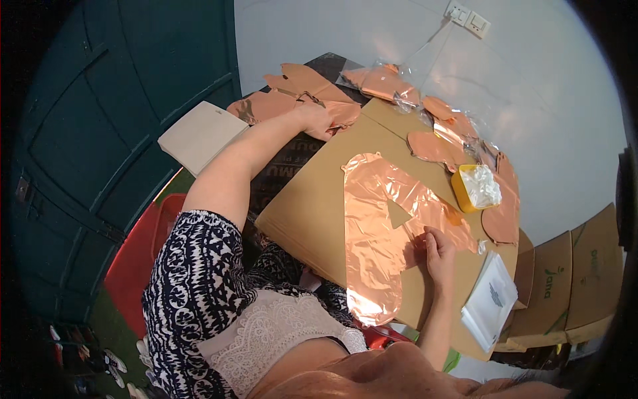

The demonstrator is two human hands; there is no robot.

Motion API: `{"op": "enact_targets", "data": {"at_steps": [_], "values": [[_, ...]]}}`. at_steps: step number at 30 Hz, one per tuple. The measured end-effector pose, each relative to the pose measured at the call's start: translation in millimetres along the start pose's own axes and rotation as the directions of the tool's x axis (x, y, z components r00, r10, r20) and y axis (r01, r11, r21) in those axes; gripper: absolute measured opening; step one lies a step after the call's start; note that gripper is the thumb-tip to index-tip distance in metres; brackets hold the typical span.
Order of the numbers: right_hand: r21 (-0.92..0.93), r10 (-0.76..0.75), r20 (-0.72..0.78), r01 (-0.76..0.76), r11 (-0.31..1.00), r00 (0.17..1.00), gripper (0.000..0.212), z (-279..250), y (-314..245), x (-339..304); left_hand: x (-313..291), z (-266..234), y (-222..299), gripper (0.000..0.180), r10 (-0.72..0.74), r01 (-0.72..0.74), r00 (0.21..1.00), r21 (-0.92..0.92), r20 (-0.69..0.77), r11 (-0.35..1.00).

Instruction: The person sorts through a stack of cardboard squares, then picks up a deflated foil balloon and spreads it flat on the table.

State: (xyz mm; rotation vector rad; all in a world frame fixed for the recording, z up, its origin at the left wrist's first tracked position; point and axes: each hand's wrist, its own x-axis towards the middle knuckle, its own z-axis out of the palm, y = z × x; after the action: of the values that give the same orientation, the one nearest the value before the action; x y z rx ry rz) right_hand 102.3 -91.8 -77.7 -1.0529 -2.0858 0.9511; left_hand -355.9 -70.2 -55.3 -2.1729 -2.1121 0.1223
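A flat copper-coloured foil balloon (372,226), letter-like in outline with a triangular hole, lies across the brown cardboard (306,213) in front of me. Over its right part hovers or rests my right hand (439,256), thumb and fingers drawn together; what is between them, if anything, is too small to make out. My left arm stretches to the far left, where my left hand (315,120) closes on the edge of a pile of more copper foil balloons (299,90). Its fingertips are partly hidden against the foil.
A yellow tub (468,193) with crumpled white material stands at the right, near a stack of clear packets (490,299). More foil pieces (382,83) in clear wrap line the wall side. A cream box (203,135) sits at left; cardboard cartons (541,286) stand at right.
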Motion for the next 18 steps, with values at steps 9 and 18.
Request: {"op": "enact_targets", "data": {"at_steps": [9, 18], "values": [[-0.014, -0.002, -0.001, 0.002, 1.000, 1.000, 0.021, 3, -4, 1, 1, 7, -4, 0.042, 0.027, -0.026, 0.999, 0.015, -0.043, 1.000], [-0.001, 0.021, 0.012, -0.021, 1.000, 1.000, 0.022, 1, -7, 0, 6, 10, 1, 0.026, 0.043, -0.037, 0.996, 0.082, -0.075, 0.996]]}}
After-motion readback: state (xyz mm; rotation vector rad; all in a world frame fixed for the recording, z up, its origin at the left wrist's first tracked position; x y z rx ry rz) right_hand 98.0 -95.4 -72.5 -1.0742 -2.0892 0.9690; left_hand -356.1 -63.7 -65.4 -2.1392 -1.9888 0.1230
